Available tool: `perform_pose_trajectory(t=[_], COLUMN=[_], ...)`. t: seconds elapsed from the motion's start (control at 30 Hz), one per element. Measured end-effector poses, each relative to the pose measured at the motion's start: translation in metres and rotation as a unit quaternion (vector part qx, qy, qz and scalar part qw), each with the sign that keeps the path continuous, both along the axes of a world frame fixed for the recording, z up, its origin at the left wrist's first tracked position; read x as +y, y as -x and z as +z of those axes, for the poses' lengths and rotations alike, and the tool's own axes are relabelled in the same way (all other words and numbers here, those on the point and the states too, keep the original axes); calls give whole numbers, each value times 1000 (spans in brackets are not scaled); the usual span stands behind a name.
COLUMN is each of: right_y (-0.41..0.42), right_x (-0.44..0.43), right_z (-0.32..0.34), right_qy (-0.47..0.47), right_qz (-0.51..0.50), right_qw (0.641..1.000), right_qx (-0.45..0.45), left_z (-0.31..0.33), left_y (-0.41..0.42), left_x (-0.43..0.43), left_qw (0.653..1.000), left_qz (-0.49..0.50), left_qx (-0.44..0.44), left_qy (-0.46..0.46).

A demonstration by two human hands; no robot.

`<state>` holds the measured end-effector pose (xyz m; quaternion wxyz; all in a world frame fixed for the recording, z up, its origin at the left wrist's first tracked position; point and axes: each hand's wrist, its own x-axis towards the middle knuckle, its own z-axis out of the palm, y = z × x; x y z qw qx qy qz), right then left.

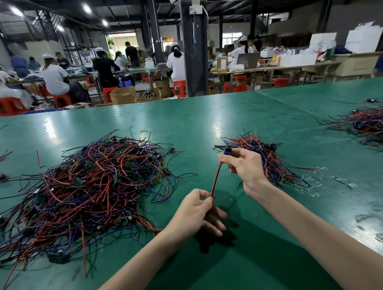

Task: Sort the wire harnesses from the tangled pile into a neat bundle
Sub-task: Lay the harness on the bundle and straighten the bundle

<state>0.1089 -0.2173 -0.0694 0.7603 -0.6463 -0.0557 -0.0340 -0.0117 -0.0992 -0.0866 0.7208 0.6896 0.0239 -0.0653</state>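
Broadly, a green table is spread across the view. On its left half the tangled pile of red, black and blue wires is heaped, well to the left of both hands. A smaller bundle is laid right of centre, directly behind the right hand and partly hidden by it. Between pile and bundle one wire harness is held above the table, stretched straight and slanted from lower left to upper right. Its lower end is pinched between thumb and forefinger of the left hand, whose other fingers are loosely extended; the wire's tip seems to be hidden in that grip. Its blue-and-black connector is pinched at the fingertips of the raised right hand, the remaining fingers being curled.
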Motion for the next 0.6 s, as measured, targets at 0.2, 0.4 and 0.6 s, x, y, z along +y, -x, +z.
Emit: perform_pose_trajectory(t=[0.2, 0.4, 0.6], right_y=[-3, -7, -8], right_x=[-1, -4, -6], right_z=[-4, -5, -6], right_qy=[-3, -1, -6], right_qz=[-4, -6, -3], right_qw=[1000, 1000, 1000], right_qx=[4, 6, 9], left_z=[-4, 1, -2], left_y=[-2, -1, 1], left_x=[3, 2, 4], left_qw=[999, 994, 996], left_qz=[-19, -24, -10], left_qx=[21, -29, -13], left_qy=[-39, -99, -90])
